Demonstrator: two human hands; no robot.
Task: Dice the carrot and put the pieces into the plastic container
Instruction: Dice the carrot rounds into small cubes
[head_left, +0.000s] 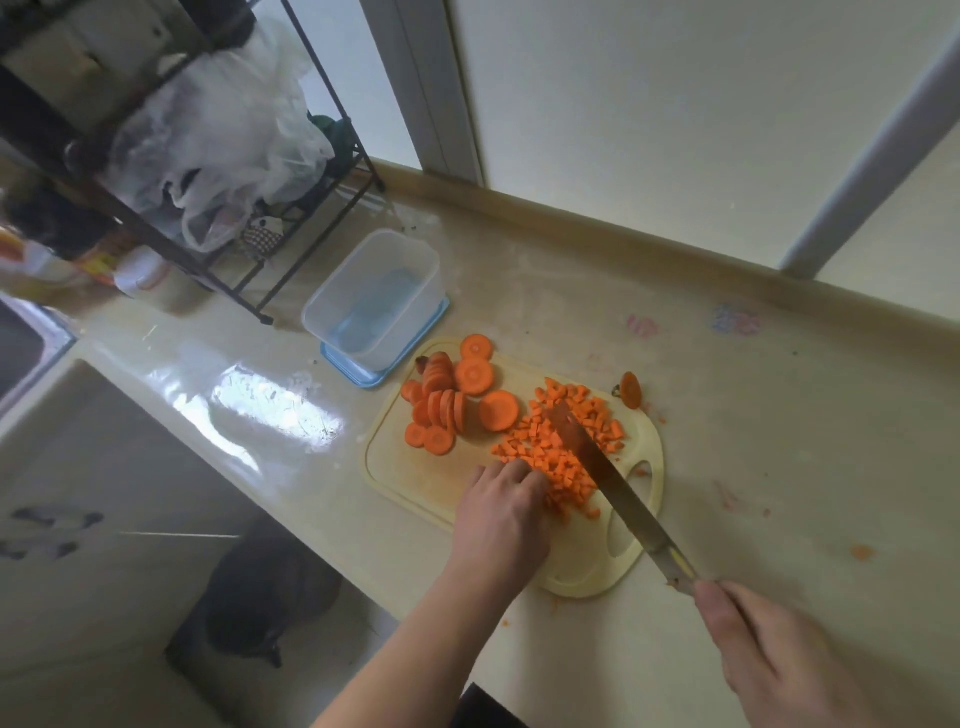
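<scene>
Right hand (795, 660): nearest the camera, grip clenched round the handle of the knife (608, 478); blade angled up-left, its tip over the diced carrot (566, 452). Left hand (506, 512): fingers curled, knuckles up, pressed against the near-left edge of the dice; whether it grasped any could not be told. Cutting board (410, 467): pale yellow, on the counter (779, 441). Carrot rounds (452, 400): uncut, on the board's far-left part. Plastic container (376, 299): clear, standing on a blue lid (363, 376), just beyond the board. No legible writing or brand anywhere.
</scene>
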